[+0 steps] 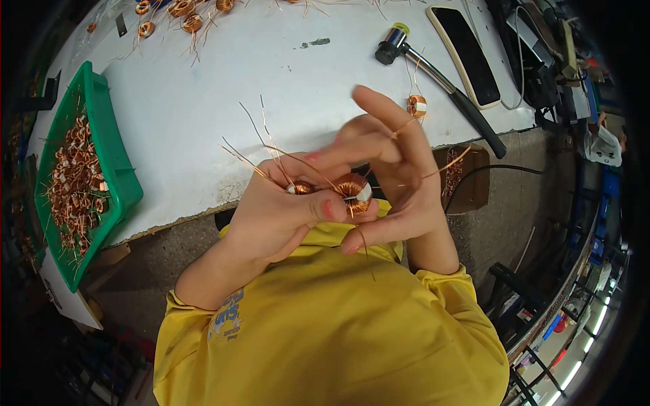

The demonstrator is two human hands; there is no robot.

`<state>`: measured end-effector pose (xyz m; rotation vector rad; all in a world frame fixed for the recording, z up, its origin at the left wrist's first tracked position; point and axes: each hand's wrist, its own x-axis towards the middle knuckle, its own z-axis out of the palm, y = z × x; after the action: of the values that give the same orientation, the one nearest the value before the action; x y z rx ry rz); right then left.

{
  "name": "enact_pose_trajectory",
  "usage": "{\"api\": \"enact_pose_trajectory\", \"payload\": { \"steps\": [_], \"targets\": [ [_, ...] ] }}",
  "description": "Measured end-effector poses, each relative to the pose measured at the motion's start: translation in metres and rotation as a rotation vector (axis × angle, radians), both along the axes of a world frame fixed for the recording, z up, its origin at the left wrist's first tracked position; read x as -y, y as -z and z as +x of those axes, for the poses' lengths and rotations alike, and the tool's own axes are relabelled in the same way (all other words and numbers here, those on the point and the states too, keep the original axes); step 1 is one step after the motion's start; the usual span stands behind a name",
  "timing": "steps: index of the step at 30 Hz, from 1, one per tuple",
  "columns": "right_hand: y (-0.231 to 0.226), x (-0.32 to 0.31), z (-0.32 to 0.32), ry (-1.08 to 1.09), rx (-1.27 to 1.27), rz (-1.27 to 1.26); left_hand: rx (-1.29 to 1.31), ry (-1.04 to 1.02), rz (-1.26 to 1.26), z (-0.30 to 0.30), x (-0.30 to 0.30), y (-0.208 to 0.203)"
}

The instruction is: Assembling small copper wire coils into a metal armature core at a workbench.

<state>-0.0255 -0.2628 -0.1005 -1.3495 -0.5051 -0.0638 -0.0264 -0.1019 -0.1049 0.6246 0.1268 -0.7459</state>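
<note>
My left hand [271,210] is closed, its thumb pressed against a ring-shaped copper coil [357,192] with a white insert. A second, smaller-looking copper coil [301,188] is tucked between the same hand's thumb and fingers, its thin wire leads fanning up and left. On the other side of the first coil, my right hand [406,176] is open. Its fingers are spread and one points upward, while another reaches across to the left hand. Loose copper wire [452,162] passes over the right palm and fingers. Where the right fingers pass behind the coil, their contact is hidden.
On the white table [196,108], a green tray [112,149] full of small copper coils stands left. Several coils [193,24] lie at the far edge. To the right are a mallet [433,71], a phone [465,54] and one coil [417,105]. A box [472,183] stands below the edge.
</note>
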Motion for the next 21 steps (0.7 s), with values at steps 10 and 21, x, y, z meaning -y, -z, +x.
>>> {"api": "enact_pose_trajectory", "payload": {
  "steps": [10, 21],
  "targets": [
    [-0.001, -0.013, -0.001, 0.107, -0.205, 0.375, -0.016, 0.014, -0.034, 0.001, 0.005, -0.004],
    [0.02, -0.006, -0.006, -0.058, -0.202, 0.38, 0.028, -0.091, 0.099, 0.001, 0.011, -0.016]
  ]
}}
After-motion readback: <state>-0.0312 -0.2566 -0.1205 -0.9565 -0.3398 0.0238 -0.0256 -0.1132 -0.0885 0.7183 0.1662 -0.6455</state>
